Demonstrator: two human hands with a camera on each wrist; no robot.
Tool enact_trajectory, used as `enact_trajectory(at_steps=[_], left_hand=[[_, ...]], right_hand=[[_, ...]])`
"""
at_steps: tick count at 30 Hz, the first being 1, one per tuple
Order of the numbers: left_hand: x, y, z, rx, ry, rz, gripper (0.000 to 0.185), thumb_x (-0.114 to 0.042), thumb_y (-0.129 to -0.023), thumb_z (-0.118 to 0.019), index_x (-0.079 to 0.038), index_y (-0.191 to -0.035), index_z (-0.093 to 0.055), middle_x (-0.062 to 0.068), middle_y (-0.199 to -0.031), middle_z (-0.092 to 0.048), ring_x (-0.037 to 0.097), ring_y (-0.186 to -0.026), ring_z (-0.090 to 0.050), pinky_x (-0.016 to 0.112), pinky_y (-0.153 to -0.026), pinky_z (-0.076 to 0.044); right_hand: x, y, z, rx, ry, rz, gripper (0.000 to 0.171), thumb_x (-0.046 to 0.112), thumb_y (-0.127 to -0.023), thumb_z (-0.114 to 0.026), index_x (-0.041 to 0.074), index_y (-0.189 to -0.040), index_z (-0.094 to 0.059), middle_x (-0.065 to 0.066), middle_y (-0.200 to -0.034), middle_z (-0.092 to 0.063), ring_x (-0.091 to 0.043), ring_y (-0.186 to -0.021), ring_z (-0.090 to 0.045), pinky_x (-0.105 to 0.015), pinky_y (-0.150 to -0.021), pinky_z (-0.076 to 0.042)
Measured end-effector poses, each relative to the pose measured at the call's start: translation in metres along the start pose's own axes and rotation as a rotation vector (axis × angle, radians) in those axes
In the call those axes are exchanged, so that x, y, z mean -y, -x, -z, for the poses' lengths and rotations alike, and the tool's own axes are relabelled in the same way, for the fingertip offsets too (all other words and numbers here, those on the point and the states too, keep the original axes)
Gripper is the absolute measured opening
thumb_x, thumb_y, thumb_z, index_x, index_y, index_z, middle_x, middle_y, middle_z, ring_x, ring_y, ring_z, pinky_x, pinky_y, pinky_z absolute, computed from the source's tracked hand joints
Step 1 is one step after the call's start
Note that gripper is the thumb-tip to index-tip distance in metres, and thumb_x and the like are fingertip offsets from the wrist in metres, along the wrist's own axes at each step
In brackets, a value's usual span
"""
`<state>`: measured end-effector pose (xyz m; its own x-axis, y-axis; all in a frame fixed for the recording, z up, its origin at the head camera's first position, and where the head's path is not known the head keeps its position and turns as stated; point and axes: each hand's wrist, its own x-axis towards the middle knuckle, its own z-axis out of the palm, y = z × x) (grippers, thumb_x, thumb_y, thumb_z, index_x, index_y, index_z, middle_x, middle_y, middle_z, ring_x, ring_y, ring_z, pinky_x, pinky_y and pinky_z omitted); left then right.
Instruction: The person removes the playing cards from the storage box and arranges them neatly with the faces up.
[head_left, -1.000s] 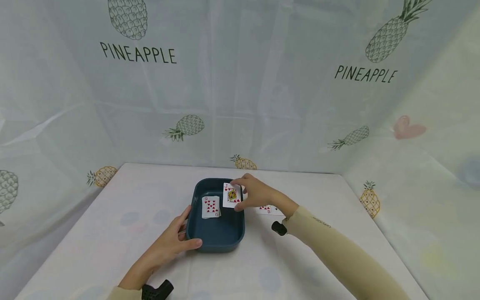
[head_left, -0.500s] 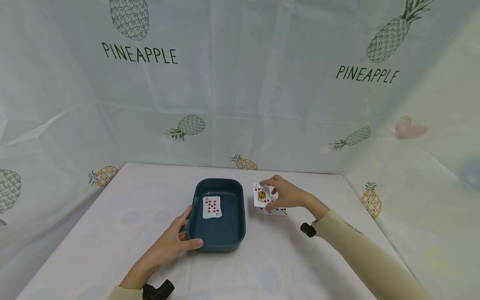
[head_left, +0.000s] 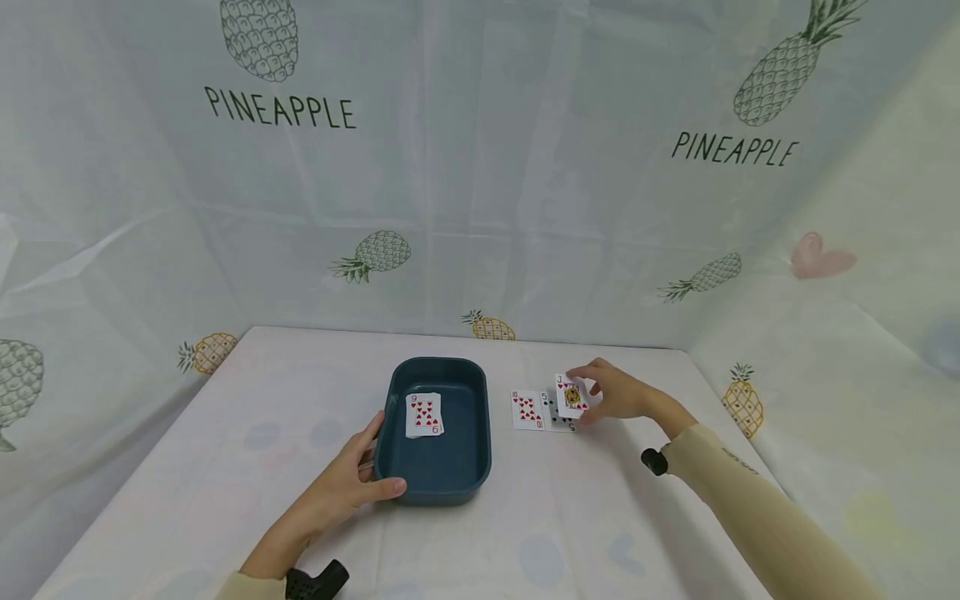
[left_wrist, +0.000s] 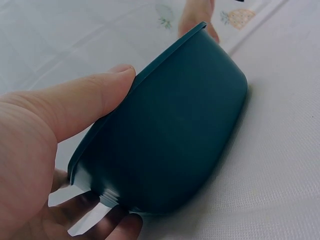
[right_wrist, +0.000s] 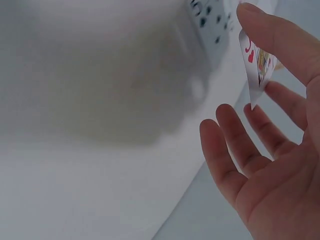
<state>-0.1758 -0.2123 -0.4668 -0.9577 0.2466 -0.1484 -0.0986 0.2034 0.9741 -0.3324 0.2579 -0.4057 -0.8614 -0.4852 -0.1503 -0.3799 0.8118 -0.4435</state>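
My left hand (head_left: 339, 485) grips the near left rim of a dark blue tray (head_left: 432, 475). In the left wrist view, the thumb lies on the rim of the tray (left_wrist: 170, 120) and the other fingers are below it on the outside. A small pile of playing cards (head_left: 423, 415), nine of hearts on top, lies inside. To the right, my right hand (head_left: 624, 397) pinches a jack of hearts card (head_left: 572, 395), slightly bent in the right wrist view (right_wrist: 256, 62). It overlaps a five card (head_left: 550, 411) lying beside a ten of hearts card (head_left: 527, 410).
A white cloth covers the table (head_left: 247, 450), with pale spots on it. Behind and at the sides hangs a white curtain (head_left: 480, 183) printed with pineapples. A black camera mount (head_left: 318, 579) sits on the left wrist and another (head_left: 654, 462) on the right.
My right hand has carried the jack card rightward, from over the tray to over the five card, uncovering the ten. The left hand and tray stay in place.
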Motion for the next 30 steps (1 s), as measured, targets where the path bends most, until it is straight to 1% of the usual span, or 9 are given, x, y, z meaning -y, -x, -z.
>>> enact_trajectory(at_steps=[3,7,10,15,21,26,30], left_hand=[[0.0,0.001,0.001,0.007,0.0,-0.002,0.116,-0.025,-0.092,-0.087,-0.026,-0.173,-0.004,0.024,-0.171,-0.011,0.047,-0.146,-0.047,0.05,-0.107,-0.054],[-0.001,0.001,0.001,0.0,-0.019,0.004,0.116,-0.028,-0.091,-0.088,-0.028,-0.173,-0.005,0.024,-0.171,-0.013,0.046,-0.146,-0.048,0.05,-0.108,-0.053],[-0.001,0.001,0.0,-0.008,-0.033,0.009,0.117,-0.03,-0.09,-0.089,-0.028,-0.173,-0.006,0.023,-0.171,-0.014,0.046,-0.145,-0.049,0.05,-0.108,-0.054],[-0.001,0.001,0.001,-0.013,-0.039,0.01,0.117,-0.031,-0.09,-0.089,-0.027,-0.173,-0.007,0.024,-0.171,-0.014,0.046,-0.145,-0.049,0.051,-0.107,-0.054],[-0.002,0.001,0.0,0.003,-0.009,0.008,0.116,-0.028,-0.091,-0.087,-0.027,-0.173,-0.005,0.025,-0.171,-0.015,0.046,-0.146,-0.048,0.051,-0.108,-0.053],[-0.002,0.001,0.0,-0.001,-0.019,0.013,0.117,-0.029,-0.091,-0.088,-0.027,-0.173,-0.005,0.024,-0.171,-0.014,0.047,-0.146,-0.047,0.052,-0.108,-0.053],[-0.002,0.001,0.001,0.01,-0.001,0.007,0.116,-0.027,-0.092,-0.087,-0.027,-0.173,-0.003,0.024,-0.171,-0.012,0.047,-0.147,-0.047,0.051,-0.108,-0.053]], right_hand=[[-0.008,0.002,-0.001,0.014,0.005,-0.006,0.084,0.022,-0.082,-0.093,0.008,-0.155,-0.053,-0.017,-0.141,-0.05,-0.038,-0.121,-0.062,-0.046,-0.094,-0.056],[-0.017,0.005,-0.003,0.038,0.021,-0.039,0.085,0.023,-0.082,-0.093,0.007,-0.155,-0.052,-0.017,-0.141,-0.05,-0.035,-0.12,-0.062,-0.045,-0.092,-0.056],[-0.022,0.006,-0.005,0.05,0.027,-0.066,0.085,0.023,-0.082,-0.093,0.007,-0.155,-0.053,-0.015,-0.14,-0.051,-0.033,-0.12,-0.061,-0.046,-0.094,-0.055],[-0.025,0.006,-0.008,0.064,0.035,-0.08,0.083,0.02,-0.08,-0.094,0.008,-0.153,-0.056,-0.012,-0.135,-0.053,-0.031,-0.119,-0.058,-0.05,-0.097,-0.051],[-0.029,0.009,-0.008,0.094,0.026,-0.099,0.08,0.017,-0.08,-0.093,0.011,-0.151,-0.058,-0.012,-0.137,-0.05,-0.032,-0.12,-0.053,-0.051,-0.094,-0.049],[-0.032,0.008,-0.01,0.11,0.022,-0.148,0.081,0.02,-0.081,-0.092,0.018,-0.154,-0.057,-0.011,-0.144,-0.046,-0.032,-0.123,-0.052,-0.056,-0.098,-0.048],[-0.032,0.007,-0.011,0.119,0.019,-0.177,0.082,0.022,-0.082,-0.091,0.023,-0.155,-0.055,-0.011,-0.148,-0.043,-0.033,-0.125,-0.05,-0.06,-0.101,-0.047]])
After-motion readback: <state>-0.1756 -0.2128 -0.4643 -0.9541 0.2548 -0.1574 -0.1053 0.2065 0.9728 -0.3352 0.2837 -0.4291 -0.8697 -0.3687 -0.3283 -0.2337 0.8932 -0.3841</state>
